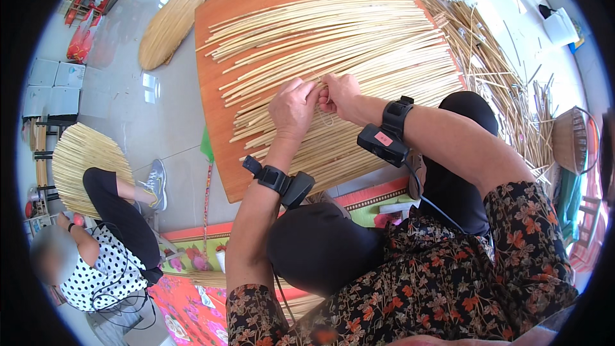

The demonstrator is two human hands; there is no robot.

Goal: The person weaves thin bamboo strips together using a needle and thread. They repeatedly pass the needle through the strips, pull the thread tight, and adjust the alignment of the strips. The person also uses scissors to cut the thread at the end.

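Rows of pale peeled stalks (320, 16) lie side by side across an orange-brown board (214, 83) in front of me. Over the middle of them, my left hand (293, 109) and my right hand (341, 97) meet with fingers closed. A thin pale thread (327, 119) hangs in a loop below the right hand's curled fingers, which appear to hold it. The left thumb and fingers are pinched close to the right fingertips. What lies between the left fingertips is hidden. Both wrists carry black strapped devices.
Loose stalks (477, 38) are heaped on the floor at right, near a woven basket (570, 141). An oval stalk mat (170, 29) lies at far left. At left, a seated person (106, 263) is beside another round mat (83, 163). A stick with a green tip (207, 147) stands near the board.
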